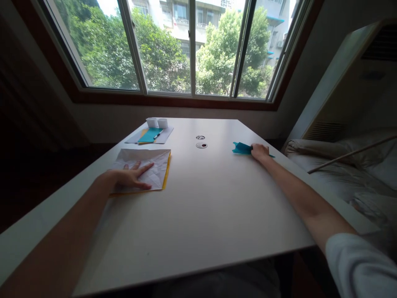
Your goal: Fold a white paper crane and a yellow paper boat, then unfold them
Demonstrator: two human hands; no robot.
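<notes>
My left hand (132,177) lies flat, fingers spread, on the creased white sheet (145,167), which rests on a yellow sheet (167,171) near the left edge of the table (201,207); it presses and grips nothing; my right hand (259,151) is stretched far across to the right edge, fingers closed together on the folded teal paper (242,148), which lies on the table top just beside that edge.

The teal piece sits so near the edge that, as I judge it, a careless drag could push it off toward the bed (341,174); squeezing it could also flatten its folds; with the left palm bearing down alone, the white sheet might slide over the yellow one and lose its alignment.

As for containers, two small white boxes (156,122) stand at the far side, touching each other, behind a grey sheet carrying a teal sheet (149,135) and a pen (157,134); I cannot tell what is inside them; two round caps (201,141) sit mid-table.
</notes>
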